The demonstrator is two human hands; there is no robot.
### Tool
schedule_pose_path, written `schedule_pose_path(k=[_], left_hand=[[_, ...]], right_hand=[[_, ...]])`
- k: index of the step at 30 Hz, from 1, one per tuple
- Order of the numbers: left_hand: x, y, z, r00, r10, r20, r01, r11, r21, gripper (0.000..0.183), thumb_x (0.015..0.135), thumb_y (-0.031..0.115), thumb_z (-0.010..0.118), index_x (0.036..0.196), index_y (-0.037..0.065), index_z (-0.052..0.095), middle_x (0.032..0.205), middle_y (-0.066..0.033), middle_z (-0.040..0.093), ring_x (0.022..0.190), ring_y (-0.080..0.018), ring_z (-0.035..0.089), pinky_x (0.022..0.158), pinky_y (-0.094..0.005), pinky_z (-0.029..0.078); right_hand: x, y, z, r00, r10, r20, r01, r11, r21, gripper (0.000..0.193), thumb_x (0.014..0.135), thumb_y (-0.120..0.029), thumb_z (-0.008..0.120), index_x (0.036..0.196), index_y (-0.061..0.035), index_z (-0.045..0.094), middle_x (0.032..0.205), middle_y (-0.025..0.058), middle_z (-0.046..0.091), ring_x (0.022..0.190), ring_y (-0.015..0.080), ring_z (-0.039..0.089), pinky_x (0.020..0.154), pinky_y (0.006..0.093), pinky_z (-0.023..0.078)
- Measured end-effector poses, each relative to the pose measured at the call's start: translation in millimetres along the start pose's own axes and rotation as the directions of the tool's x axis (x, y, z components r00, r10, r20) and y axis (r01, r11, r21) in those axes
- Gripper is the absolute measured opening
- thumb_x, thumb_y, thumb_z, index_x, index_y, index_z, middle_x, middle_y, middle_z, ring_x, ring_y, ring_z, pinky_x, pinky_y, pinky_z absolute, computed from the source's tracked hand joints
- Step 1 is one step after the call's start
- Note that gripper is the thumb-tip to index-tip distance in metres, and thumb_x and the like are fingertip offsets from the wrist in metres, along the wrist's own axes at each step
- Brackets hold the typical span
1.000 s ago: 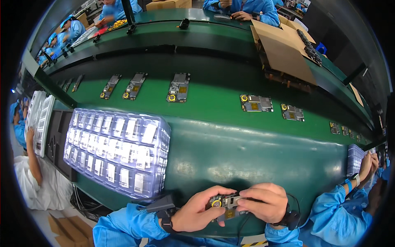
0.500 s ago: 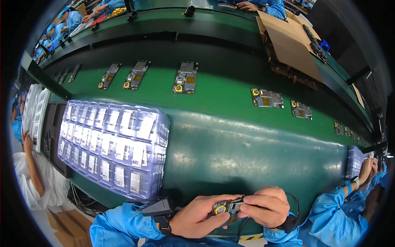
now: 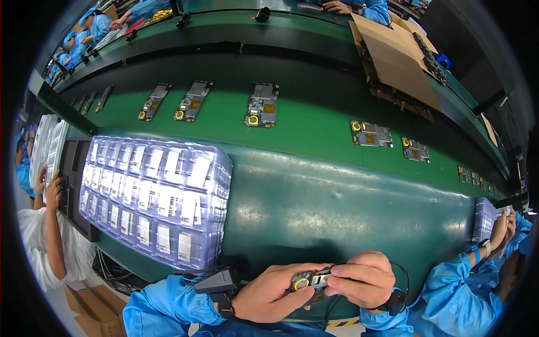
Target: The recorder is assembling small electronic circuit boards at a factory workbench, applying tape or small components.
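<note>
Near the front edge of the table, my left hand [image 3: 269, 295] grips a dark circuit board [image 3: 298, 279] that carries a yellow-ringed round part, with the thumb lying beside the ring. From the other side, my right hand [image 3: 362, 282] closes thumb and fingers at the board's right end. A small flat silver piece [image 3: 319, 280] shows against the board right at my right fingertips; whether it is loose or fixed cannot be seen. My fingers hide much of the board's right part.
A stack of clear plastic trays [image 3: 224, 185] with whitish flat pieces stands at left. Beyond it, a green belt [image 3: 314, 106] bears several circuit boards [image 3: 262, 105]. A cardboard box [image 3: 398, 67] sits at far right. Co-workers' hands [image 3: 53, 194] are at left and right.
The boards on the belt have shifted slightly to the right. The silver piece at my right fingertips looks brighter and a little tilted. A second hand of the co-worker at left has appeared.
</note>
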State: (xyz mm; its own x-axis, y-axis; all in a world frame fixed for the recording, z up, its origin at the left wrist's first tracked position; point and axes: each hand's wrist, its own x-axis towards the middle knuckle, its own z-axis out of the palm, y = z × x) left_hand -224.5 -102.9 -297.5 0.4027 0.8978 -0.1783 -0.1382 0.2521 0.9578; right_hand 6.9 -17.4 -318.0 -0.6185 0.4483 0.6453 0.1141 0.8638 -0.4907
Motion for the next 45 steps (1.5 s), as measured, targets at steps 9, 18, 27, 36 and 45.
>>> schedule_pose_path(k=[9, 18, 27, 36, 45], left_hand=[[1, 4, -1, 0.993, -0.1, -0.063, 0.102, 0.994, 0.034, 0.039, 0.105, 0.014, 0.058, 0.139, -0.003, 0.056, 0.1, -0.0145, 0.073, 0.08, -0.017, 0.072, 0.073, -0.0315, 0.057], [1, 1, 2, 0.997, -0.045, -0.069, 0.048, 0.998, 0.04, 0.036, 0.105, 0.014, 0.057, 0.138, -0.002, 0.058, 0.096, -0.0116, 0.073, 0.078, -0.0148, 0.071, 0.071, -0.0303, 0.057], [1, 3, 2, 0.996, -0.068, -0.066, 0.069, 0.997, 0.019, 0.036, 0.106, 0.013, 0.056, 0.139, -0.003, 0.058, 0.098, -0.0106, 0.073, 0.08, -0.0136, 0.071, 0.072, -0.0292, 0.058], [1, 4, -1, 0.982, -0.19, 0.006, 0.189, 0.969, -0.158, 0.04, 0.11, 0.016, 0.05, 0.146, 0.0, 0.054, 0.122, -0.0123, 0.07, 0.095, -0.013, 0.068, 0.076, -0.0279, 0.062], [1, -7, 2, 0.985, -0.169, -0.041, 0.139, 0.909, -0.392, 0.039, 0.111, 0.014, 0.046, 0.147, 0.0, 0.053, 0.133, -0.0153, 0.063, 0.109, -0.0186, 0.067, 0.079, -0.0317, 0.066]], right_hand=[[8, -7, -3, 0.998, -0.043, 0.048, 0.047, 0.996, -0.077, 0.033, 0.073, -0.019, 0.089, 0.103, -0.0111, 0.081, 0.11, 0.002, 0.076, 0.092, 0.0163, 0.064, 0.073, 0.0287, 0.056], [8, -8, -7, 0.995, -0.094, 0.038, 0.097, 0.991, -0.094, 0.032, 0.073, -0.017, 0.088, 0.103, -0.0081, 0.081, 0.112, 0.0044, 0.076, 0.089, 0.0164, 0.063, 0.073, 0.0286, 0.057], [11, -8, -13, 0.992, -0.108, 0.073, 0.114, 0.99, -0.082, 0.031, 0.073, -0.015, 0.088, 0.102, -0.0052, 0.08, 0.114, 0.0071, 0.076, 0.087, 0.0173, 0.065, 0.075, 0.0291, 0.058], [10, -8, -8, 0.99, -0.128, 0.064, 0.133, 0.987, -0.092, 0.026, 0.074, -0.013, 0.086, 0.097, -0.0032, 0.08, 0.115, 0.0087, 0.075, 0.093, 0.0188, 0.065, 0.079, 0.0309, 0.06], [12, -9, -5, 0.993, -0.091, 0.069, 0.096, 0.993, -0.072, 0.028, 0.072, -0.011, 0.086, 0.098, -0.0028, 0.08, 0.116, 0.0074, 0.075, 0.095, 0.02, 0.065, 0.078, 0.0317, 0.06]])
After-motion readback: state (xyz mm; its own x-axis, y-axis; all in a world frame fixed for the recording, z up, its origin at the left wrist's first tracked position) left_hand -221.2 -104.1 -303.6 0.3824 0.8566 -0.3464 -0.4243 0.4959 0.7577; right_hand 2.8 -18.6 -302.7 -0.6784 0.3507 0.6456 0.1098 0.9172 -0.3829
